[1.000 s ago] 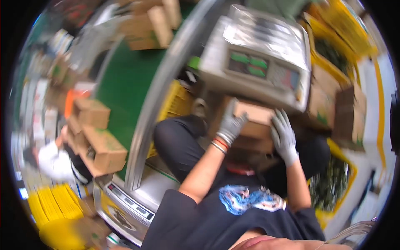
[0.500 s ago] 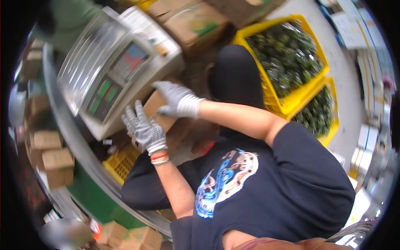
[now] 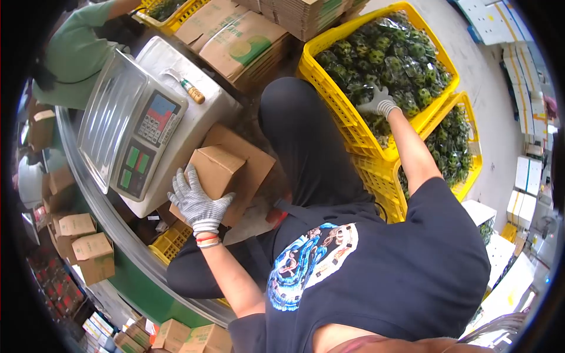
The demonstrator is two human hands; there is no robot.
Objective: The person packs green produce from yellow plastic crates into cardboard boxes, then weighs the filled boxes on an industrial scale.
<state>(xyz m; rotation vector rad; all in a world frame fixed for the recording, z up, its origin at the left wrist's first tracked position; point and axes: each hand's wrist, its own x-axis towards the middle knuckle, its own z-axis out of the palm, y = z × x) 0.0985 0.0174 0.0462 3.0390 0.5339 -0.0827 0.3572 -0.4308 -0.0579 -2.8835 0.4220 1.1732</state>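
My left hand (image 3: 200, 201), in a grey knitted glove with a red string and a pale bangle at the wrist, rests with fingers spread on an open cardboard box (image 3: 220, 170). The box sits tilted before me, its flaps raised; its inside is hidden. My right hand (image 3: 376, 103), gloved too, reaches into a yellow crate (image 3: 347, 126) and touches clear-wrapped green produce (image 3: 385, 56), whose exact kind I cannot make out. Its fingers look apart, with no item clearly held. Left of the box stands a weighing scale (image 3: 144, 138) with a clear tray, on a white block.
A second yellow crate (image 3: 376, 182) of wrapped produce stands under and beside the first. A wooden-handled tool (image 3: 192, 91) lies by the scale. Flattened cartons (image 3: 241, 44) are stacked ahead. A green-edged conveyor (image 3: 126, 259) runs at left. A person in green (image 3: 76, 65) works at upper left.
My right hand has left the cardboard box and moved right into the upper yellow crate. My left hand stays at the box. The view has shifted and become sharper.
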